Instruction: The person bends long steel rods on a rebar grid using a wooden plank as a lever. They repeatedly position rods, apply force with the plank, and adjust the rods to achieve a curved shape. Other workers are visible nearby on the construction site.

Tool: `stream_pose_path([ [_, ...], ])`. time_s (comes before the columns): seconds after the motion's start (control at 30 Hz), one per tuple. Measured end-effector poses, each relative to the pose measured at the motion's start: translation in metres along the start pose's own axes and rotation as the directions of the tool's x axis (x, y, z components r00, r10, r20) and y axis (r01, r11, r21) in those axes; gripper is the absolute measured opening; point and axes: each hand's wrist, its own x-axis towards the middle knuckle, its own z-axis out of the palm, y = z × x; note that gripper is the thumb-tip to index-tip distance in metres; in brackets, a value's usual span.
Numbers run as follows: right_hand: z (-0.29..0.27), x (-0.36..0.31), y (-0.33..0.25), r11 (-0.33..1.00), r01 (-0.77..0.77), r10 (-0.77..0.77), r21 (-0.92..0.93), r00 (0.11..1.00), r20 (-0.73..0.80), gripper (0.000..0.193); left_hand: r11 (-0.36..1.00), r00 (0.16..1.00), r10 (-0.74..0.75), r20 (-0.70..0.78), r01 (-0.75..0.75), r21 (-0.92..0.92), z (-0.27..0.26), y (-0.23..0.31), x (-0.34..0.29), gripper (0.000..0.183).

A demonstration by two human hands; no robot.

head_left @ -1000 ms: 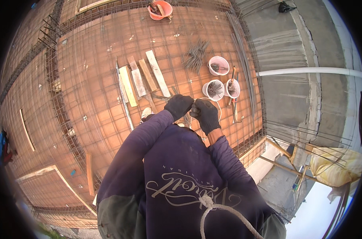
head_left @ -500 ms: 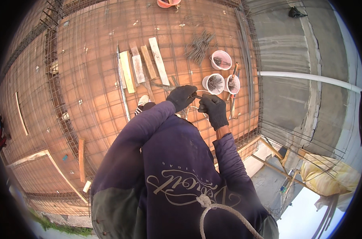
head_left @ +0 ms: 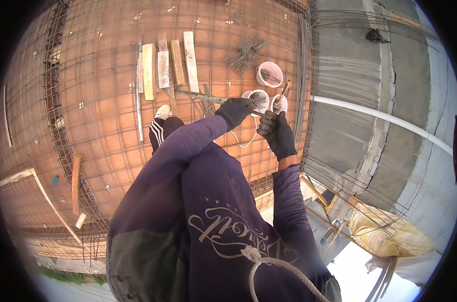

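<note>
Both gloved hands are together in front of my body, above the rebar mesh. My left hand (head_left: 235, 112) is closed, palm down, at one end of a short dark metal rod (head_left: 259, 114). My right hand (head_left: 278, 134) grips the rod's other end, with fingers curled and thumb raised. The glove hides much of the rod, so I cannot tell its exact kind. A long grey bar (head_left: 202, 95) reaches toward my left hand; whether the hand touches it is unclear. White rope (head_left: 249, 140) hangs in a loop below the hands.
Pale buckets (head_left: 269, 74) with metal pieces stand beyond my hands. Several wooden planks (head_left: 190, 61) and a pile of bent steel bars (head_left: 246, 54) lie on the rebar mesh (head_left: 107, 100). At right, a white pipe (head_left: 384, 117) crosses the grey concrete (head_left: 349, 65).
The view has shifted, so planks and buckets appear farther left and higher. My right hand has turned, its thumb now pointing up; the rod remains between both hands.
</note>
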Motion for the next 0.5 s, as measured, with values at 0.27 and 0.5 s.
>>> stream_pose_path([
  [0.27,0.000,0.002,0.011,0.974,-0.062,0.009,-0.219,0.972,-0.233,0.076,0.997,0.997,0.062,0.038,-0.063,0.037,0.023,-0.001,-0.004,0.026],
  [0.5,0.010,-0.002,0.010,0.909,-0.152,-0.003,-0.388,0.929,-0.371,0.076,0.998,0.993,0.021,0.117,-0.028,0.061,0.012,0.000,0.000,0.029],
])
